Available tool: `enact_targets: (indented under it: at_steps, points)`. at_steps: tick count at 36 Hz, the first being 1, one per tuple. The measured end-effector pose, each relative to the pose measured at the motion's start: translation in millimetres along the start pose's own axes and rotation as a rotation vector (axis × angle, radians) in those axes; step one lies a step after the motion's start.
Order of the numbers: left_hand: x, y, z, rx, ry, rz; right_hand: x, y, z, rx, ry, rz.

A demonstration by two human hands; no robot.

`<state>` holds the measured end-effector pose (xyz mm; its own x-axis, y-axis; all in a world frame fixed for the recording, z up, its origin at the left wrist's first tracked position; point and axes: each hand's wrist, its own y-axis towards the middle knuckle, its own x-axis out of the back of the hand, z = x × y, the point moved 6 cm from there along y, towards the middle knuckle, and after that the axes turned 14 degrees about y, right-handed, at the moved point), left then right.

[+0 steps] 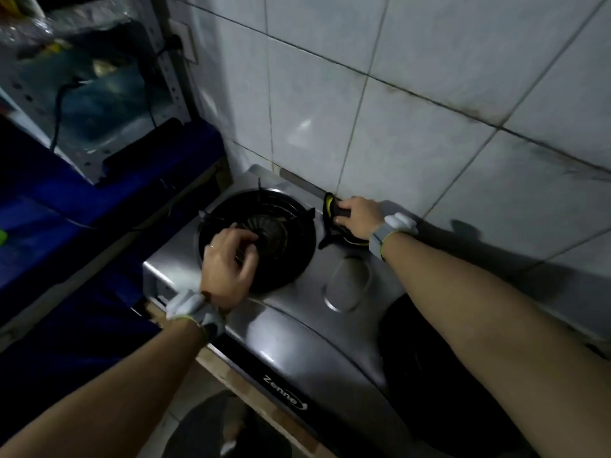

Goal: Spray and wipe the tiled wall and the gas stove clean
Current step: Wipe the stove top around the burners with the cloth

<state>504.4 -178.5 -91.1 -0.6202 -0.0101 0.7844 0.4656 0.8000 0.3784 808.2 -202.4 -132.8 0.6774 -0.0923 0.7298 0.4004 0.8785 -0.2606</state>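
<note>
- A gas stove (291, 328) of brushed stainless steel fills the middle, its smooth curved top catching pale reflections; a glossy black front strip carries the word "Zenne".
- The left burner sits in a round black dish. Inside it is a ribbed, dome-shaped burner head (274, 231), with a black wire pan support (297, 233) of thin prongs over the dish.
- The left hand (228, 269) rests over the near side of that burner, fingers curled round a thin bar of the pan support.
- The right hand (358, 216) is at the stove's back edge, just right of the left burner, where the steel meets the wall. Its fingers are bunched round a soft dark cloth (335, 213) with a yellow edge, which lies crumpled on the steel.
- Between the 2 burners is a shallow oval recess (347, 285) pressed into the metal.
- The second burner (426, 375) shows only as a dark round patch — the right forearm hides most of it.
- The tiled wall (429, 94) behind has large, glossy, pale grey tiles; dark grime runs along the grout lines.
- Each wrist wears a grey fabric band with a white block: the left wristband (195, 309) and the right wristband (391, 231).
- The stove stands on a rough wooden board (218, 368).
- To the left, a blue cover (49, 209) drapes a low surface, and a perforated metal rack (168, 71) holds crumpled clear plastic (66, 28) — its contents are too blurred to tell.
</note>
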Motion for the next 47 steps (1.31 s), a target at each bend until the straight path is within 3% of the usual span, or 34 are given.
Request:
enact_targets:
  at_steps: [7,11,15,19,24,35,42,47]
  points:
    - [18.6,51.4,117.0,0.293,0.254,0.018,-15.3,32.8,10.5,-0.030,0.078,0.047]
    - [7.6,55.2,161.1,0.402,0.268,0.128,-4.9,36.2,5.0,-0.070,0.053,0.082]
    - [4.7,51.8,165.6,0.410,0.109,0.081,-5.9,51.7,14.8,-0.101,0.001,0.128]
    - [11.0,48.8,168.2,0.425,0.021,-0.002,-19.5,79.0,51.7,-0.018,-0.065,0.155]
    - [9.1,51.8,169.9,0.367,0.026,-0.005,-43.6,112.1,110.1,0.123,-0.143,0.138]
    - [8.6,49.9,170.3,0.390,0.035,-0.004,-76.7,148.4,181.5,0.198,-0.261,0.149]
    - [10.1,49.7,171.0,0.351,-0.001,-0.030,-109.8,130.8,224.4,0.364,-0.475,0.439]
    - [15.5,46.5,178.4,0.431,-0.099,-0.099,-162.6,94.5,255.1,0.399,-0.442,0.695]
